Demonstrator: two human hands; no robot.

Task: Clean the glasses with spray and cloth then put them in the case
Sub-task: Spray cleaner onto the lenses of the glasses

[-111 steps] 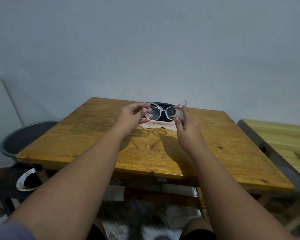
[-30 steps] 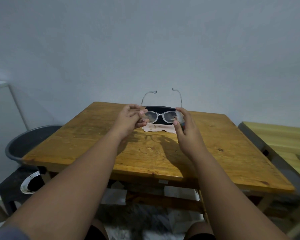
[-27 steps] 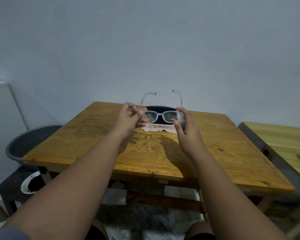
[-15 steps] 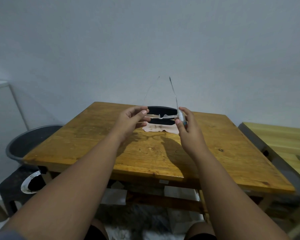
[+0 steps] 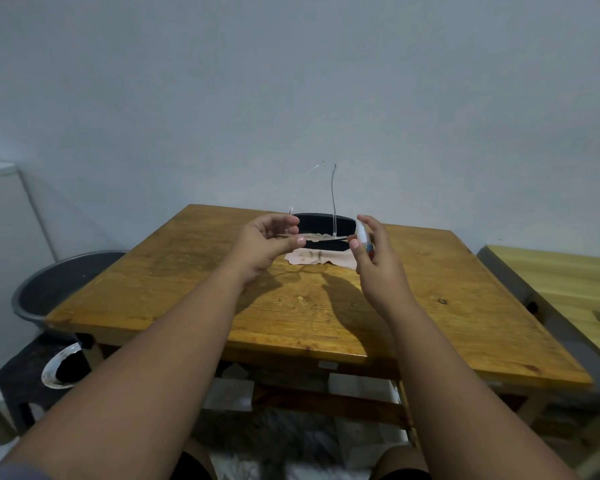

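My left hand (image 5: 262, 245) pinches the left end of the clear-framed glasses (image 5: 321, 236), which lie flat above the table with both temple arms pointing up. My right hand (image 5: 378, 263) grips a small white spray bottle (image 5: 363, 237) just right of the frame. Behind the glasses the black case (image 5: 321, 221) lies on the wooden table (image 5: 309, 299), with a pink cloth (image 5: 317, 259) spread in front of it.
A grey basin (image 5: 59, 287) sits to the table's left, over a dark stool with a white bowl (image 5: 61, 370). A second, lighter table (image 5: 565, 289) stands at the right with a pale object at its edge. A plain wall is behind.
The glasses have tipped from facing me to lying flat, arms pointing up. My right hand has drawn slightly away from the frame's right end, with the spray bottle now showing in it.
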